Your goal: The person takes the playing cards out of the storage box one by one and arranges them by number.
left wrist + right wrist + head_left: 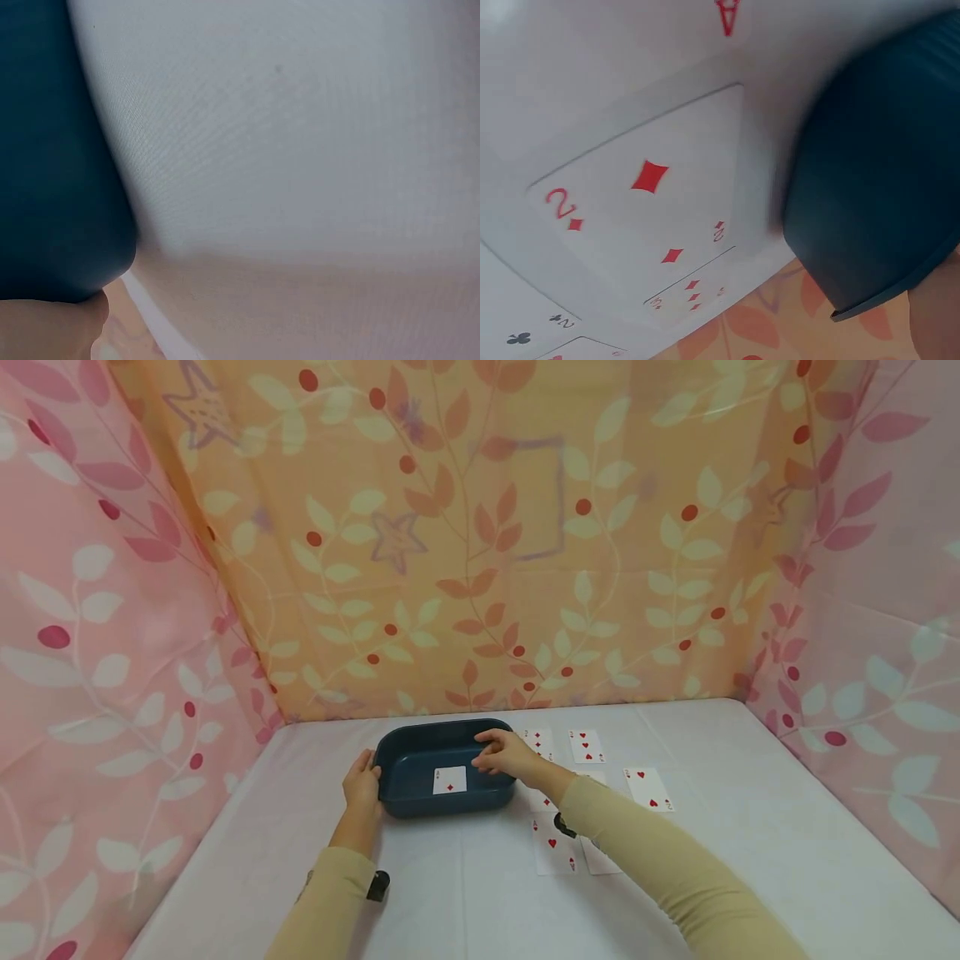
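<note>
Item: dark blue oval plastic tray, on white bench, one diamond card inside. Left hand grips near-left wall; right hand pinches far-right rim. Step judged: steadying tray. Red cards alongside.

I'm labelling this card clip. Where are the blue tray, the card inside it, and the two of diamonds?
blue tray (420, 806): head view, near outer wall.
card in the tray (449, 780): head view, card's middle.
two of diamonds (651, 175): right wrist view, upper red pip.
</note>
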The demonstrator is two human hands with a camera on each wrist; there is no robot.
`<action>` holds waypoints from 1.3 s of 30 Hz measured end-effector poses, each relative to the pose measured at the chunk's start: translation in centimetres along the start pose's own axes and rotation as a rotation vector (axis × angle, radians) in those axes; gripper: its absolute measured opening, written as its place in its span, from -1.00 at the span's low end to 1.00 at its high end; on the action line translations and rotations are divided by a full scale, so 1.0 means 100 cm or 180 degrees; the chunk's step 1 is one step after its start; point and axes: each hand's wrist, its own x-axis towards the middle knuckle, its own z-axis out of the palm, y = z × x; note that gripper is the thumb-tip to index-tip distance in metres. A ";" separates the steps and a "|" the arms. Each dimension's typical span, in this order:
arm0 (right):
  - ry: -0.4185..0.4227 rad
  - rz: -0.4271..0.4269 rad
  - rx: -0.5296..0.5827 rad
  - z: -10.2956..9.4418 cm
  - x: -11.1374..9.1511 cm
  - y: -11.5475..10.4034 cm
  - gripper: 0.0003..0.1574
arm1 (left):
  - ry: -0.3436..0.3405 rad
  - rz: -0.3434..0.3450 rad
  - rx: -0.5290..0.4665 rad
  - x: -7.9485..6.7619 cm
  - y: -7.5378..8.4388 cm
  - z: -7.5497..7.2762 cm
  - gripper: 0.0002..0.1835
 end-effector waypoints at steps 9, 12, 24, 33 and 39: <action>-0.0326 -0.0013 -0.1130 0.020 0.019 0.002 -0.09 | -0.0061 0.0093 0.0004 -0.001 -0.001 0.000 -0.40; -0.0408 0.0031 -0.1346 0.026 0.026 0.003 -0.04 | -0.0086 0.0147 -0.0044 0.001 0.000 -0.002 -0.40; -0.0521 0.0247 -0.2251 0.040 0.046 0.020 -0.09 | -0.0013 0.0146 0.0080 -0.001 -0.003 -0.002 -0.41; -0.0444 0.0132 -0.2354 0.044 0.051 0.028 -0.36 | -0.0022 0.0171 0.0103 -0.002 -0.006 -0.001 -0.41; -0.0431 0.0159 -0.2169 0.041 0.051 0.027 -0.49 | -0.0046 0.0201 0.0163 -0.001 -0.006 -0.002 -0.41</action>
